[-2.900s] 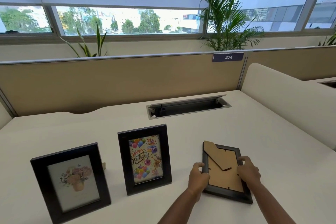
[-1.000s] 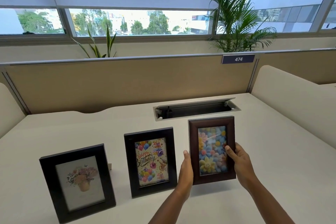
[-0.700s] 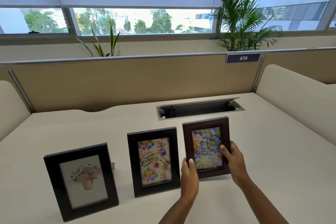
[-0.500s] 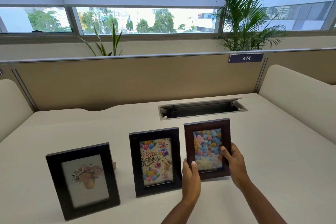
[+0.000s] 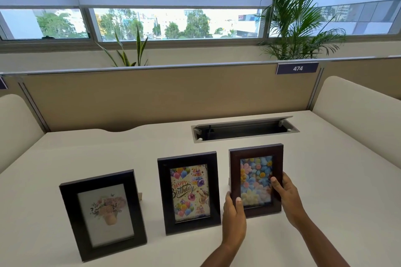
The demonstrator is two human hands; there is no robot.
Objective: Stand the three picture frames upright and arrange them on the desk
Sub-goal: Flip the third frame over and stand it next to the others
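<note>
On the desk [image 5: 325,191] two frames are already standing, and the person is settling the third, the flower frame [image 5: 256,180], upright at the right end of the row. The left hand [image 5: 234,212] and right hand [image 5: 286,197] are each clamping a side edge in a half-closed grip. Next, I'd judge, it needs a gentle release once the prop behind is bearing.

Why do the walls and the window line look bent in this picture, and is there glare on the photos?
Head view: the wide-angle lens bows the partition and window sill at the edges. Daylight from the windows behind is soft; the glass of the flower frame, held by the left hand and right hand, looks washed out near its lower part. The birthday frame reads clearly.
</note>
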